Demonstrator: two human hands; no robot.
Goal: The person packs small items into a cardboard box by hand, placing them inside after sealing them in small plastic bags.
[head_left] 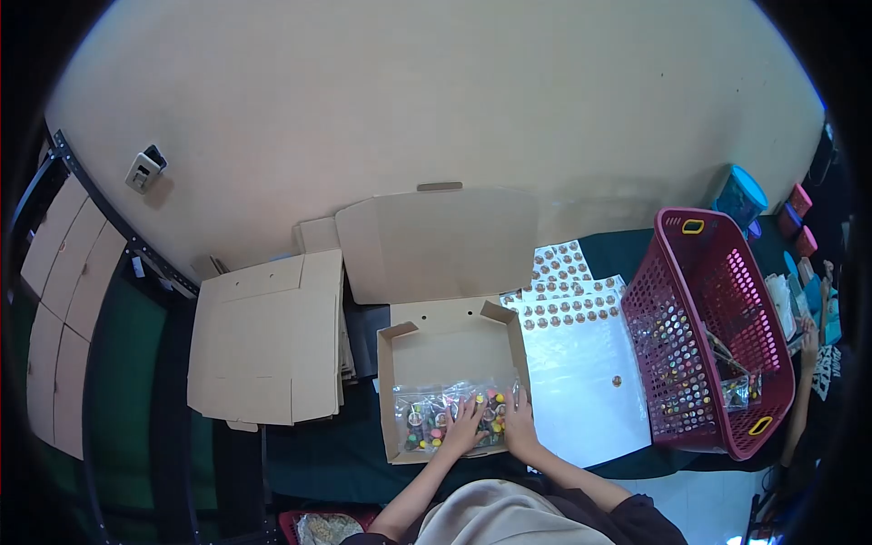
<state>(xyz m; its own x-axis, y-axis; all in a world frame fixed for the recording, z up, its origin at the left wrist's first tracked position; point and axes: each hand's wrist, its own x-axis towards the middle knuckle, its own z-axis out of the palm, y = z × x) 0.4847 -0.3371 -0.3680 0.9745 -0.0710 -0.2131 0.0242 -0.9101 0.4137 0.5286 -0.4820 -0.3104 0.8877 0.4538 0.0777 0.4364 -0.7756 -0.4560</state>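
Observation:
An open cardboard box (454, 345) lies in front of me with its lid (436, 245) raised against the wall. Along its near side lie clear plastic bags (422, 420) filled with small colourful pieces, too small to name. My left hand (465, 427) rests on the bags, palm down with the fingers stretched out. At the box's right edge, my right hand (520, 425) lies with its fingers extended, by the end of the bags and the side wall. Neither hand is closed around anything.
Flattened cardboard boxes (263, 341) are stacked on the left. Sheets of round stickers (581, 363) lie on the right, beside a tall maroon basket (668, 272) containing filled bags. Another person's arm (803, 381) shows at far right. A metal rack (118, 218) stands left.

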